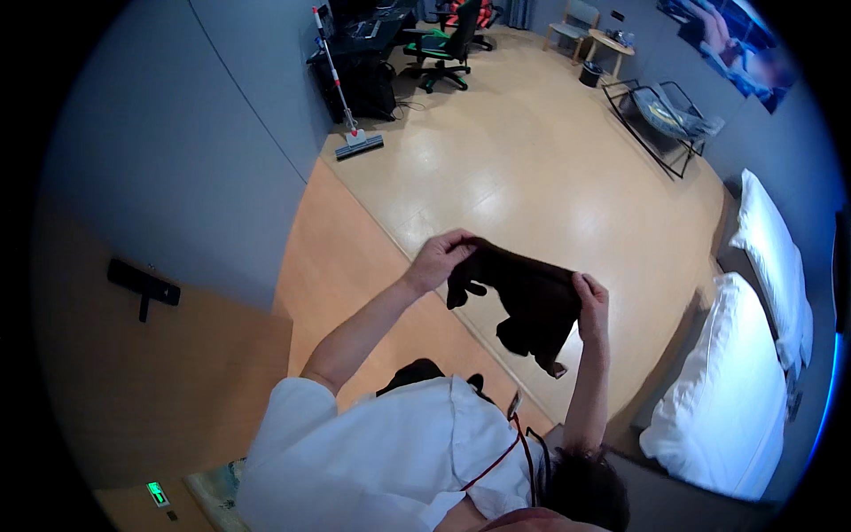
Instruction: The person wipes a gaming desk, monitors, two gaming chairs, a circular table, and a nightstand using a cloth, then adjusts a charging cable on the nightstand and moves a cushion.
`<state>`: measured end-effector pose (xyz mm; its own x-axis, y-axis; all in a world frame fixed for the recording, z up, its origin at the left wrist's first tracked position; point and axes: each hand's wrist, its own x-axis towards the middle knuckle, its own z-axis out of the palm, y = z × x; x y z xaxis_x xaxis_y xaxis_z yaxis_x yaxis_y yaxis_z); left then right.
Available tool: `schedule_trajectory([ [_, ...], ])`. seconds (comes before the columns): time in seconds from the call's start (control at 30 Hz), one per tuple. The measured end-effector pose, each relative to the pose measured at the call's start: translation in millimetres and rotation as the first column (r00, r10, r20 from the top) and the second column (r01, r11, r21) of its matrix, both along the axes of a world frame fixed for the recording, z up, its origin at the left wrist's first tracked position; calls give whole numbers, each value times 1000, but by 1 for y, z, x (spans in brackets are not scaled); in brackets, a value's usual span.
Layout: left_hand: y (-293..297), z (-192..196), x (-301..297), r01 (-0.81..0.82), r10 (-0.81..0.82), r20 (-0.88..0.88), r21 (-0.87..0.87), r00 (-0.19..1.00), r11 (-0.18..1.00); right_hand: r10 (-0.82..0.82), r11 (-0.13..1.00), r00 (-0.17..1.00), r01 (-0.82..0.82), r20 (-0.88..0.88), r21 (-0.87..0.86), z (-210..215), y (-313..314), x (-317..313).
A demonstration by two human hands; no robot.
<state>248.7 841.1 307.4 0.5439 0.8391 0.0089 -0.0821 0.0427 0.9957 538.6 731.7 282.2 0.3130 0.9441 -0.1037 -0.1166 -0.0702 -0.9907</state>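
I hold a dark brown, almost black garment [532, 301] up in the air in front of me, stretched between both hands. My left hand [439, 257] pinches its upper left edge and my right hand [592, 306] grips its upper right corner. The cloth hangs down in loose folds between them, with its lowest tip near my right forearm, well above the light wooden floor [532, 168]. My white shirt [372, 452] fills the lower part of the view.
Two beds with white bedding [736, 390] stand at the right. A flat mop [347, 115] leans by the grey wall, near a dark desk and a black and green office chair [448, 44]. A metal-framed lounger [665, 115] sits at the far right. At the left is a wooden door with a black handle [142, 284].
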Motion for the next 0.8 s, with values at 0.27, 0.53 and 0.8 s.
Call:
schedule_trajectory([
  [0.27,239,37,6,-126,234,-249,383,940,915,557,824,830,-556,-26,-105,-38,251,6],
  [0.53,437,-113,80,314,-336,-422,-123,842,942,317,921,801,-388,-508,-37,-49,504,17],
  [0.8,653,-113,158,113,-107,37,-345,994,932,563,815,795,-580,-224,-8,-37,736,94],
])
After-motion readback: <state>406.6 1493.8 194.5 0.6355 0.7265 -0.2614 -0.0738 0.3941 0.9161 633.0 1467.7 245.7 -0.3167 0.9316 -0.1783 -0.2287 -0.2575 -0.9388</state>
